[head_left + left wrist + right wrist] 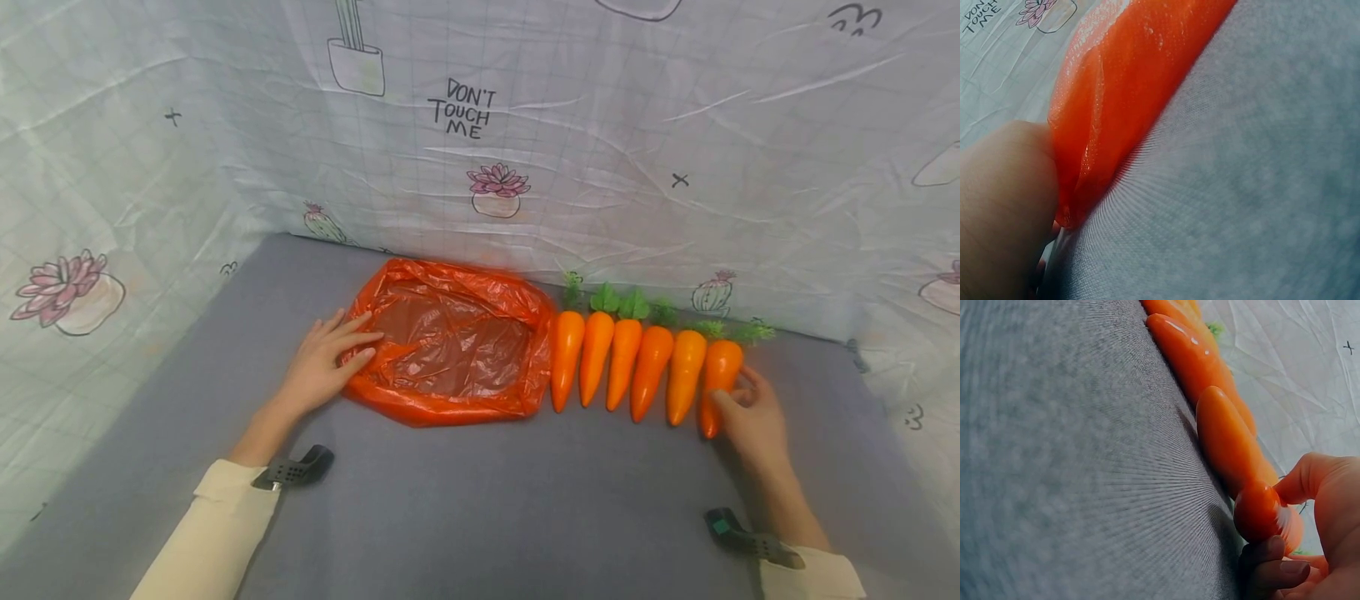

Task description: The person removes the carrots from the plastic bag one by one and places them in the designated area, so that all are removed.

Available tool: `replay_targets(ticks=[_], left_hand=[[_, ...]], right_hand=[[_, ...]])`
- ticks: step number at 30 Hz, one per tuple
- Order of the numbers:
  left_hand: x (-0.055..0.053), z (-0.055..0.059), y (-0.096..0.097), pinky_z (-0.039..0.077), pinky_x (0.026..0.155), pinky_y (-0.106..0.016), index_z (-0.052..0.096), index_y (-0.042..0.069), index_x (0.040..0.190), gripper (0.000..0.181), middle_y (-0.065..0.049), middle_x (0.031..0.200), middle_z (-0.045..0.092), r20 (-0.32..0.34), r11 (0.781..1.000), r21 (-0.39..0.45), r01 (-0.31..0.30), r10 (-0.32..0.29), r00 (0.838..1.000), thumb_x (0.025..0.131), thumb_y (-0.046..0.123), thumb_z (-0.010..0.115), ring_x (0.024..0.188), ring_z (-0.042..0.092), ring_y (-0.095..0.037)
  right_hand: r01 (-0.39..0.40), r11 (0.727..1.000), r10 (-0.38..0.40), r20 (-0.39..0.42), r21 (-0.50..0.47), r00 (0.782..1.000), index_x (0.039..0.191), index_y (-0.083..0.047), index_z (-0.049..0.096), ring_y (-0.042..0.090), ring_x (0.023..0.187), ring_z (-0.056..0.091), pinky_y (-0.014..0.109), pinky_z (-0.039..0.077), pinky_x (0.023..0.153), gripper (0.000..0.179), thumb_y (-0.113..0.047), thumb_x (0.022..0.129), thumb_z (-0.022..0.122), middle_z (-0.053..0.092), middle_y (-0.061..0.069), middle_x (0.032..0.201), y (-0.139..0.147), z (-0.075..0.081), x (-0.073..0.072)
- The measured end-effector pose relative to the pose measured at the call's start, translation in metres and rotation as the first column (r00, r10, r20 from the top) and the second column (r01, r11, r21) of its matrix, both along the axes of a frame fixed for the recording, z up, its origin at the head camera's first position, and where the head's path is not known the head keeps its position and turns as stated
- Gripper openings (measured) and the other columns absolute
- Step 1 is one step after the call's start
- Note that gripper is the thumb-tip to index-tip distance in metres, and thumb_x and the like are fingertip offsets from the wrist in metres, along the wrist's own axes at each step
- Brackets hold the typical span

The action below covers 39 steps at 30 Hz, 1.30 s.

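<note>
An orange-red plastic bag (543, 333) lies with its mouth spread wide and its rim rolled outward. My left hand (322, 362) rests on the bag's left edge, its fingers stretched out over the rim; in the left wrist view the thumb side lies against the bag's wall (1122, 87). To the right of the bag, several orange carrots with green tops stand in a slanting row, tips toward me. My right hand (753, 421) grips the rightmost carrot (723, 362) between thumb and fingers. In the right wrist view the fingers curl beneath this carrot's tip (1257, 512).
The leftmost carrot (567, 358) lies right beside the bag, with another carrot (686, 375) next to the gripped one. Grey cloth (510, 508) covers the table. A patterned white curtain (600, 208) rises behind the bag and carrots and along both sides.
</note>
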<state>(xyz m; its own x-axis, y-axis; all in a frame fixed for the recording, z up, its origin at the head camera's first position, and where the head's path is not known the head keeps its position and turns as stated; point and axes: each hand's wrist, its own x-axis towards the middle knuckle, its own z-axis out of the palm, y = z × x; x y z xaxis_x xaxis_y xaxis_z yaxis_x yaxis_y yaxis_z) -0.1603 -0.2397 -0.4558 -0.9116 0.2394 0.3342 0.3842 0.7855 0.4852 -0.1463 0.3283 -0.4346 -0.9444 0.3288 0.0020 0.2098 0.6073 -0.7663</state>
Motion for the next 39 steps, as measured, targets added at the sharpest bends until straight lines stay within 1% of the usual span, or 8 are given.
replay_targets(ticks=[5, 11, 15, 21, 24, 28, 33, 39], left_hand=[[-0.0012, 0.0010, 0.0006, 0.008, 0.111, -0.060, 0.066, 0.012, 0.123, 0.034, -0.014, 0.144, 0.044, 0.007, 1.000, -0.003, 0.001, -0.001, 1.000, 0.094, 0.030, 0.060, 0.139, 0.022, -0.043], [-0.0017, 0.0017, 0.0012, 0.009, 0.111, -0.060, 0.066, 0.012, 0.123, 0.034, -0.014, 0.144, 0.044, 0.005, 1.000, -0.009, 0.004, -0.004, 1.000, 0.094, 0.029, 0.060, 0.138, 0.023, -0.044], [-0.0014, 0.0027, 0.0016, 0.008, 0.111, -0.061, 0.066, 0.011, 0.123, 0.034, -0.015, 0.144, 0.044, 0.005, 1.000, -0.001, 0.008, -0.008, 1.000, 0.094, 0.029, 0.060, 0.138, 0.023, -0.044], [-0.0014, 0.0020, 0.0007, 0.008, 0.110, -0.061, 0.066, 0.011, 0.123, 0.034, -0.014, 0.144, 0.044, 0.008, 1.000, 0.004, 0.010, -0.010, 1.000, 0.094, 0.028, 0.061, 0.138, 0.022, -0.044], [-0.0010, 0.0019, 0.0000, 0.008, 0.110, -0.062, 0.067, 0.011, 0.122, 0.033, -0.015, 0.144, 0.045, 0.002, 1.000, 0.009, 0.009, -0.009, 1.000, 0.093, 0.027, 0.061, 0.138, 0.023, -0.045], [-0.0006, 0.0020, 0.0000, 0.008, 0.110, -0.062, 0.067, 0.011, 0.122, 0.033, -0.015, 0.143, 0.045, -0.002, 1.000, 0.014, 0.011, -0.011, 1.000, 0.093, 0.027, 0.062, 0.138, 0.023, -0.045], [-0.0010, -0.0003, 0.0000, 0.009, 0.110, -0.061, 0.066, 0.012, 0.123, 0.034, -0.014, 0.144, 0.045, 0.000, 1.000, 0.007, 0.007, -0.007, 1.000, 0.094, 0.029, 0.061, 0.138, 0.023, -0.044], [0.0000, 0.0021, 0.0000, 0.008, 0.111, -0.061, 0.067, 0.011, 0.122, 0.034, -0.014, 0.143, 0.045, 0.003, 1.000, 0.015, 0.007, -0.007, 1.000, 0.094, 0.029, 0.061, 0.138, 0.023, -0.044]], right_hand=[[0.007, 0.999, -0.007, -0.007, 0.033, 1.000, 0.148, 0.004, 0.024, 0.010, 0.056, 0.046, 0.023, 0.041, 0.047, 0.067, -0.018, 0.091, 0.053, 0.054, 0.012, 0.088, 0.0000, -0.0013, 0.0000], [0.005, 0.995, -0.006, 0.008, 0.103, 1.000, 0.147, 0.003, 0.027, 0.012, 0.061, 0.047, 0.024, 0.040, 0.048, 0.066, -0.022, 0.092, 0.053, 0.056, 0.017, 0.094, 0.0016, -0.0032, -0.0004], [-0.003, 0.992, 0.001, 0.020, 0.128, 1.000, 0.147, 0.003, 0.028, 0.012, 0.061, 0.048, 0.024, 0.041, 0.049, 0.065, -0.025, 0.093, 0.053, 0.057, 0.020, 0.098, 0.0033, -0.0043, -0.0004], [-0.065, 0.990, 0.064, 0.013, 0.123, 0.998, 0.145, 0.006, 0.030, 0.009, 0.061, 0.050, 0.025, 0.043, 0.050, 0.062, -0.027, 0.096, 0.051, 0.059, 0.026, 0.104, 0.0068, -0.0020, 0.0008], [-0.101, 0.985, 0.098, 0.030, 0.137, 0.995, 0.143, 0.007, 0.031, 0.009, 0.064, 0.051, 0.024, 0.044, 0.052, 0.063, -0.031, 0.097, 0.050, 0.058, 0.029, 0.105, 0.0082, 0.0002, 0.0019], [-0.134, 0.984, 0.128, 0.060, 0.117, 0.990, 0.143, 0.009, 0.028, 0.009, 0.065, 0.053, 0.025, 0.047, 0.053, 0.066, -0.034, 0.098, 0.048, 0.055, 0.033, 0.111, 0.0090, 0.0023, 0.0038], [-0.145, 0.986, 0.140, 0.060, 0.086, 0.988, 0.144, 0.010, 0.026, 0.009, 0.060, 0.053, 0.027, 0.049, 0.050, 0.068, -0.035, 0.098, 0.049, 0.054, 0.032, 0.111, 0.0085, 0.0028, 0.0068], [-0.147, 0.987, 0.143, 0.059, 0.064, 0.988, 0.143, 0.011, 0.026, 0.010, 0.058, 0.054, 0.027, 0.049, 0.050, 0.068, -0.034, 0.098, 0.050, 0.054, 0.031, 0.110, 0.0084, 0.0050, 0.0065]])
